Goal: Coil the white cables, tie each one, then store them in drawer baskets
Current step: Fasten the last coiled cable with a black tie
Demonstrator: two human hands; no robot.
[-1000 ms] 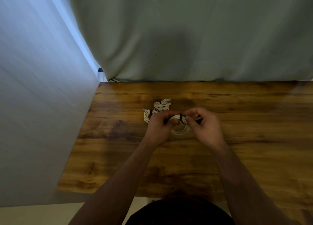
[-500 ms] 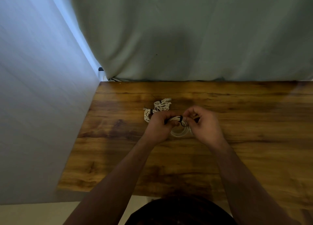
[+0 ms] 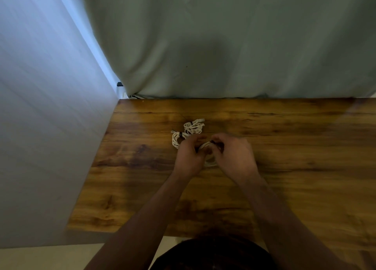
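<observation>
Wooden bench, brown grain, with a grey-green cloth hanging behind its far edge.

- White cable coil: held just above the bench near its middle, between both hands. A black tie sits on its upper edge.
- Left hand: fingers curled round the coil's left side.
- Right hand: fingers curled onto the coil's top at the black tie. The two hands are close together.
- Near tied coil: white with a dark band, lying on the bench just beyond the left hand.
- Far tied coil: white, lying just behind the near one.
</observation>
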